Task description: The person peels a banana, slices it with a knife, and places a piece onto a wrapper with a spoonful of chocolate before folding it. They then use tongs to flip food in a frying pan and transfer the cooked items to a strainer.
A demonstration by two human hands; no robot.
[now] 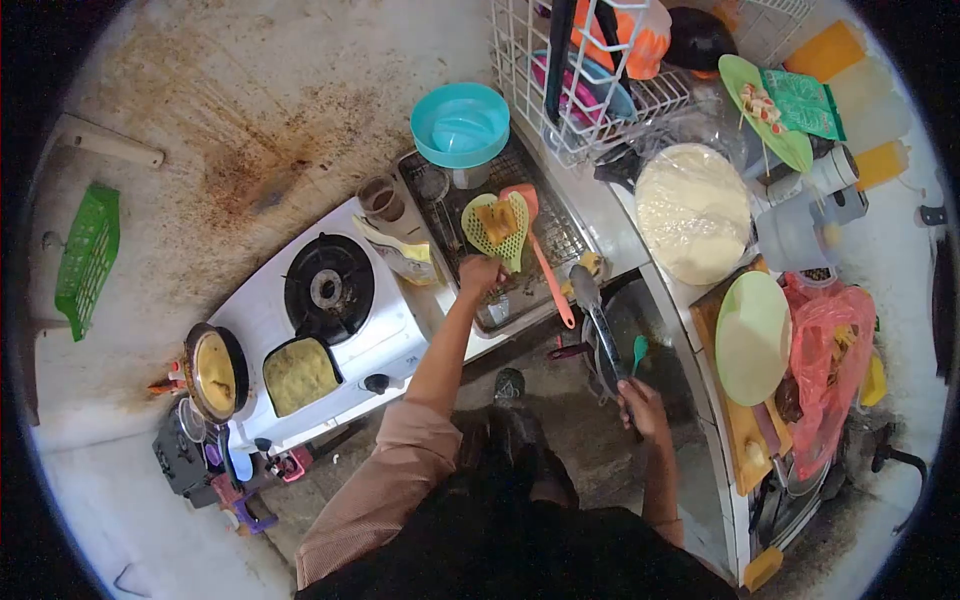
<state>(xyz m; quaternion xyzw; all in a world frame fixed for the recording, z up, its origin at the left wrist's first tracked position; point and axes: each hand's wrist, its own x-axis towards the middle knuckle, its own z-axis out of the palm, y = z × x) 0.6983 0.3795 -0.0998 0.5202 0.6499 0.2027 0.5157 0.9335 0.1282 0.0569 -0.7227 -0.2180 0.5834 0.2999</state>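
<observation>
My left hand (483, 275) is closed around the handle end of a pale green perforated skimmer (515, 246). A browned, folded piece of food (496, 221) lies in the skimmer's bowl, over a dark wire-racked tray (450, 220). In my right hand (640, 405) is a pair of tongs (604, 332) with dark handles, its grey tips pointing away from me at the tray's right corner. A small yellowish-brown piece (594, 265) shows right at those tips. Beside the skimmer rests an orange spatula (545, 262).
Left is a white gas stove (352, 350) holding a square pan (301, 376) and a round pan (214, 372) with yellow food. A turquoise basin (460, 124) stands behind the tray. Wrapped round sheets (693, 213) and a light green plate (753, 338) line the right counter, beside the sink (655, 350).
</observation>
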